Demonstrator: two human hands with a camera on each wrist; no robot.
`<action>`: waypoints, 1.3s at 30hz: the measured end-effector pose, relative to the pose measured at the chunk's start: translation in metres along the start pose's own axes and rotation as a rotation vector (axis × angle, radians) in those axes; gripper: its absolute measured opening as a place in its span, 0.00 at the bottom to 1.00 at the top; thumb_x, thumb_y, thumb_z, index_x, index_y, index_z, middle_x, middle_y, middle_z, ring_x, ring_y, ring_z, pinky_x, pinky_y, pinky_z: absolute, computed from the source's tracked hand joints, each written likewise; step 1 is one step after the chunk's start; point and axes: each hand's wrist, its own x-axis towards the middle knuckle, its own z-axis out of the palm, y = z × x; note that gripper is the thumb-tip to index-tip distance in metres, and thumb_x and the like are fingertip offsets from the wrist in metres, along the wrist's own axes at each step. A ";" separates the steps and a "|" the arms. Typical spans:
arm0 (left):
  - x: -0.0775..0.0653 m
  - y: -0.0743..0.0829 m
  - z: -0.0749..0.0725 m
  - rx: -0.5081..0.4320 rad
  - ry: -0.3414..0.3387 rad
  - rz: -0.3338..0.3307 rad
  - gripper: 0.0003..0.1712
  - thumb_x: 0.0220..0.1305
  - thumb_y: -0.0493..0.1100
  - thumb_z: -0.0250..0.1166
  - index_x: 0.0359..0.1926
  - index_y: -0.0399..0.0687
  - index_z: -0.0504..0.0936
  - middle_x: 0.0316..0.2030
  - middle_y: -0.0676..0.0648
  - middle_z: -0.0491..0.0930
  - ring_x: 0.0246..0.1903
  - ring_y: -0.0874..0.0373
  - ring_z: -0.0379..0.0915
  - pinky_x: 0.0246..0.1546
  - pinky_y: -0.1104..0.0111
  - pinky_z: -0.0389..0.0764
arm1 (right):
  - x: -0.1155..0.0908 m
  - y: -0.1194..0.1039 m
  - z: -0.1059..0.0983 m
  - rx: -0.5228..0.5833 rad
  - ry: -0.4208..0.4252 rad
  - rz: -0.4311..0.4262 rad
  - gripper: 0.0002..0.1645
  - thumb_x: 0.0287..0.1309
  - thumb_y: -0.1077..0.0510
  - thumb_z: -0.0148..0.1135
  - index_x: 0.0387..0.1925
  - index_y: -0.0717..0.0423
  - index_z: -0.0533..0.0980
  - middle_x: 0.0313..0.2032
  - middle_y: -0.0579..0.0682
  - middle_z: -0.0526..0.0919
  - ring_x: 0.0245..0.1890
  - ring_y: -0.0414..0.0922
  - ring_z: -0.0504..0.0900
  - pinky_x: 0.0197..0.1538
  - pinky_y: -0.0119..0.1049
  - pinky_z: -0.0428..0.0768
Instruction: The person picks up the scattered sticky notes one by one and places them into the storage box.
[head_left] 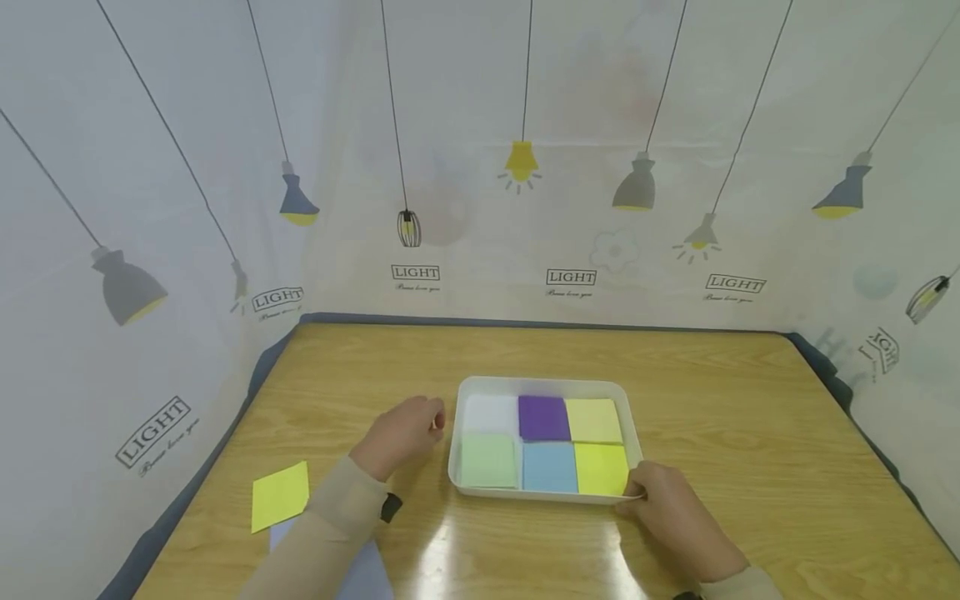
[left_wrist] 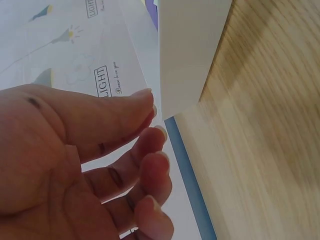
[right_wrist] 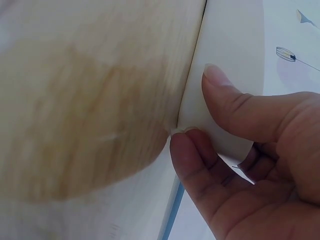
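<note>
A white rectangular tray [head_left: 480, 382] lies on the table, holding square paper notes: purple [head_left: 543, 418], pale yellow [head_left: 594, 420], pale green [head_left: 488, 461], blue [head_left: 550, 467] and bright yellow [head_left: 602, 469]. The tray's back left spot is bare. My right hand [head_left: 671, 507] grips the near right corner. In the right wrist view its thumb presses the tray wall [right_wrist: 227, 45], fingertips at the lower edge. Just left of the tray hovers my left hand [head_left: 401, 435], its fingers loosely bent and holding nothing; the left wrist view shows them close to the tray's wall [left_wrist: 192, 55].
On the table's left side lie a yellow sheet [head_left: 281, 495] and a lavender sheet [head_left: 367, 575], the latter partly under the left forearm. The wooden table [head_left: 720, 392] is bounded by white fabric [head_left: 480, 100] printed with lamps at the back and sides.
</note>
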 end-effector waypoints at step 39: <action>-0.074 -0.112 -0.019 -0.066 0.034 -0.235 0.13 0.60 0.36 0.70 0.45 0.40 0.78 0.43 0.40 0.79 0.43 0.47 0.76 0.40 0.52 0.78 | -0.001 -0.001 0.000 -0.006 0.032 -0.022 0.16 0.45 0.65 0.77 0.18 0.52 0.75 0.21 0.41 0.74 0.24 0.34 0.67 0.29 0.28 0.70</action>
